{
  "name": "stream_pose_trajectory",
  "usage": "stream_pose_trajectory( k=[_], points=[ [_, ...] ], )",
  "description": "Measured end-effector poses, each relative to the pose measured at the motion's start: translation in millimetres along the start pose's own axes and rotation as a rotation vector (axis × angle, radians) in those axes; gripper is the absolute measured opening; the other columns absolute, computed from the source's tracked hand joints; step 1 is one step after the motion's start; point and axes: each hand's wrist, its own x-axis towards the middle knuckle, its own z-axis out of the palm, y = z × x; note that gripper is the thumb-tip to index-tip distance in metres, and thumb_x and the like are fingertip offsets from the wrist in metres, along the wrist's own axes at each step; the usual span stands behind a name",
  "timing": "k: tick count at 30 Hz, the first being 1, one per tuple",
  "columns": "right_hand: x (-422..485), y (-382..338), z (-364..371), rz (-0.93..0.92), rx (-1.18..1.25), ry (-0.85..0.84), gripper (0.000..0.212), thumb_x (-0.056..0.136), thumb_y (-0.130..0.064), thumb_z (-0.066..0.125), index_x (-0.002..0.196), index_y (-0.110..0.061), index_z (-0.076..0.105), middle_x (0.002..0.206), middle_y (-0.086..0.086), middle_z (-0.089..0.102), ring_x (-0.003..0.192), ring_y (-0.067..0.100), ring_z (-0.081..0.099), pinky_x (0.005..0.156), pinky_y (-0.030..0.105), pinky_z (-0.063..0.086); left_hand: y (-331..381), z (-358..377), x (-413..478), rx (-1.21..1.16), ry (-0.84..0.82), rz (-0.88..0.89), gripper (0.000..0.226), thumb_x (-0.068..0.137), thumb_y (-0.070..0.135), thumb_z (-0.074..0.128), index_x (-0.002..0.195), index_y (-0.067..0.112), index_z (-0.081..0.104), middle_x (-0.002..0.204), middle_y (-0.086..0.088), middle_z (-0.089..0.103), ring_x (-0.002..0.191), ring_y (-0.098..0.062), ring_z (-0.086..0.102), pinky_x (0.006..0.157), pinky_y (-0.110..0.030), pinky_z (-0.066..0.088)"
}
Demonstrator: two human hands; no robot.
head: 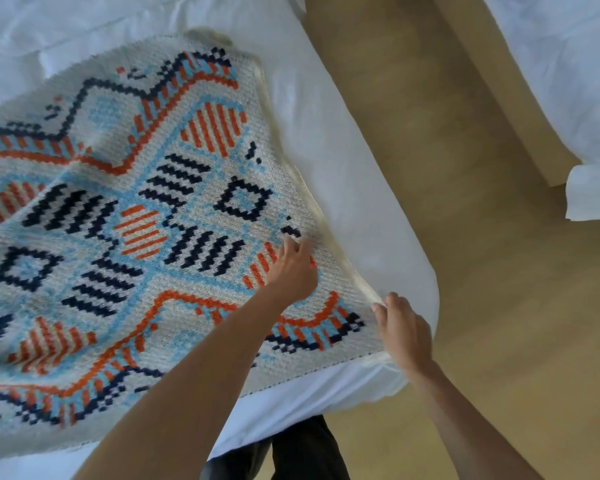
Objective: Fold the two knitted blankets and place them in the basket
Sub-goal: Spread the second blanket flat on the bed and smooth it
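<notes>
Lying on the white-sheeted bed [343,202], the cream, navy-and-orange knitted blanket [136,202] is pinched at its edge by the right hand [404,327], touched by the open left hand [293,268], and could be skewed by slippage.

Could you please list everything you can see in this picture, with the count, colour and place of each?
knitted blanket: one, cream with navy, orange and light-blue pattern, spread on the near bed
near bed: one, white sheet, left and centre, under the blanket
second bed: one, white, upper right
floor: tan, between the beds
second blanket, basket: none in view
trousers: dark, bottom centre
left hand: one, on the blanket near its right edge; whether it grips is unclear
right hand: one, holding the blanket's cream edge at the near right corner
</notes>
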Motion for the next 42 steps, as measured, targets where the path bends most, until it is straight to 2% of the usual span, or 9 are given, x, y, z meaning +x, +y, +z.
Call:
stream_pose_trajectory(
  k=[5, 10, 15, 20, 25, 29, 36, 40, 42],
  points=[
    [-2.8, -36.7, -1.6, -0.098, -0.062, 0.054, 0.021, 0.081, -0.017, 0.069, 0.089, -0.003, 0.057, 0.083, 0.015, 0.057, 0.075, 0.031, 0.055, 0.061, 0.039, 0.048, -11.6, 0.5, -18.6, -0.013, 0.019, -0.052, 0.050, 0.088, 0.005, 0.047, 0.136, 0.015, 0.035, 0.133, -0.012, 0.037, 0.117, -0.024, 0.043, 0.099, -0.040, 0.044],
    [-10.1, -89.0, 1.8, -0.249, -0.047, 0.028, 0.013, 0.084, -0.014, 0.062, 0.091, -0.004, 0.059, 0.094, 0.014, 0.059, 0.085, 0.029, 0.056, 0.069, 0.037, 0.050, -46.7, 1.3, -57.6, -0.042, 0.020, -0.145, 0.050, 0.086, 0.002, 0.044, 0.135, 0.009, 0.038, 0.132, -0.012, 0.042, 0.117, -0.023, 0.044, 0.101, -0.041, 0.044],
    [-26.5, -147.6, 12.6, -0.439, 0.033, -0.085, 0.010, 0.086, -0.010, 0.060, 0.093, -0.002, 0.061, 0.086, 0.010, 0.060, 0.081, 0.026, 0.057, 0.073, 0.035, 0.048, -100.0, -4.5, -114.6, -0.156, 0.030, -0.252, 0.023, 0.094, 0.009, 0.039, 0.114, 0.010, 0.051, 0.110, -0.008, 0.054, 0.086, -0.014, 0.050, 0.070, -0.022, 0.045],
    [-50.9, -213.9, 37.5, -0.609, 0.127, -0.231, 0.004, 0.088, -0.006, 0.057, 0.090, -0.005, 0.060, 0.079, 0.003, 0.059, 0.072, 0.017, 0.054, 0.065, 0.024, 0.042, -186.2, -30.4, -182.7, -0.135, 0.098, -0.374, 0.016, 0.097, 0.012, 0.036, 0.100, 0.010, 0.052, 0.091, -0.004, 0.058, 0.062, -0.008, 0.046, 0.054, -0.015, 0.037],
    [-85.8, -284.3, 68.9, -0.748, 0.074, -0.316, 0.011, 0.093, -0.012, 0.047, 0.093, -0.012, 0.058, 0.089, 0.000, 0.061, 0.084, 0.017, 0.055, 0.072, 0.021, 0.041, -277.8, -54.2, -243.1, -0.126, 0.182, -0.553, 0.026, 0.089, 0.008, 0.038, 0.109, 0.008, 0.053, 0.111, -0.012, 0.058, 0.101, -0.030, 0.055, 0.081, -0.040, 0.049],
    [-126.4, -349.0, 97.3, -0.782, 0.073, -0.320, 0.011, 0.094, -0.012, 0.044, 0.090, -0.013, 0.055, 0.086, 0.000, 0.058, 0.079, 0.015, 0.050, 0.064, 0.020, 0.036, -364.8, -65.6, -285.0, -0.070, 0.226, -0.593, 0.038, 0.085, 0.009, 0.040, 0.123, 0.010, 0.047, 0.125, -0.011, 0.048, 0.121, -0.031, 0.041, 0.097, -0.041, 0.039],
    [-214.0, -477.2, 164.7, -0.799, 0.004, -0.281, 0.019, 0.092, -0.015, 0.046, 0.108, -0.012, 0.057, 0.106, 0.003, 0.055, 0.096, 0.019, 0.052, 0.077, 0.027, 0.043, -525.8, -100.3, -349.2, 0.191, 0.354, -0.509, 0.051, 0.080, 0.005, 0.046, 0.130, 0.016, 0.041, 0.130, -0.010, 0.038, 0.120, -0.028, 0.034, 0.100, -0.037, 0.032],
    [-260.0, -553.9, 194.4, -0.843, -0.070, -0.208, 0.027, 0.076, -0.012, 0.066, 0.103, -0.012, 0.062, 0.100, 0.007, 0.058, 0.089, 0.025, 0.056, 0.075, 0.035, 0.048, -618.1, -132.8, -384.8, 0.431, 0.460, -0.418, 0.062, 0.078, 0.007, 0.054, 0.136, 0.017, 0.036, 0.135, -0.012, 0.036, 0.128, -0.029, 0.030, 0.104, -0.039, 0.028],
    [-272.0, -586.7, 209.7, -0.860, -0.122, -0.191, 0.038, 0.075, -0.011, 0.066, 0.113, -0.012, 0.058, 0.111, 0.010, 0.055, 0.096, 0.028, 0.054, 0.079, 0.039, 0.048, -659.6, -152.2, -398.5, 0.501, 0.486, -0.413, 0.066, 0.078, 0.008, 0.057, 0.139, 0.015, 0.033, 0.139, -0.013, 0.035, 0.133, -0.030, 0.028, 0.109, -0.041, 0.025]
  ],
)
